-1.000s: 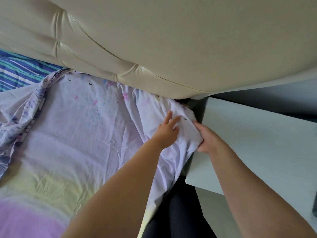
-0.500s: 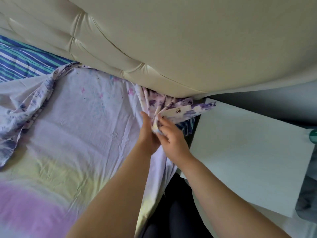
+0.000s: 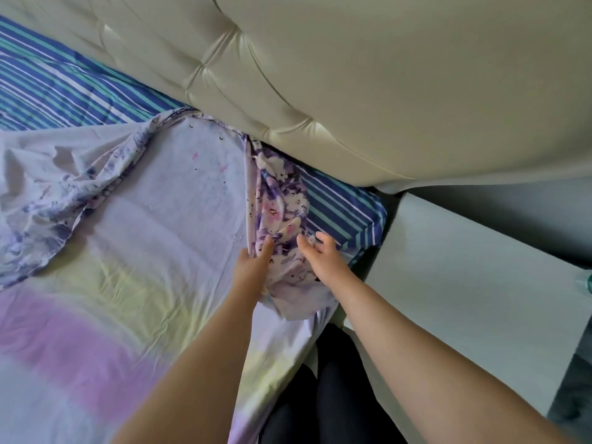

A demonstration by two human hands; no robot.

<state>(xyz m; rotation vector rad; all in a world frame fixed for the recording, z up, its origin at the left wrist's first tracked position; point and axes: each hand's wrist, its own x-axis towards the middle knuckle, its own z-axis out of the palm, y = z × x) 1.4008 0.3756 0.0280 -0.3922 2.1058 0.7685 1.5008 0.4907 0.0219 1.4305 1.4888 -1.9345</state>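
A pale lilac sheet [image 3: 179,219] with yellow and pink bands covers the bed. Its near right corner [image 3: 282,200] is turned back, so the purple flower print faces up. Under it lies a blue and teal striped sheet [image 3: 339,206] on the mattress corner. My left hand [image 3: 253,265] grips the fold of the turned-back corner, with the fingers tucked under the cloth. Just to the right, my right hand [image 3: 320,256] rests on the printed side with its fingers spread and relaxed.
A cream tufted headboard [image 3: 352,91] rises behind the bed. A white bedside table [image 3: 464,283] stands close to the right of the mattress corner, with a teal object [image 3: 584,282] at its far edge. My legs in black [image 3: 320,395] stand in the gap.
The sheet's corner has come off the mattress corner and been folded back toward the left, baring the striped sheet. My right hand has let go of its pinch on the corner.
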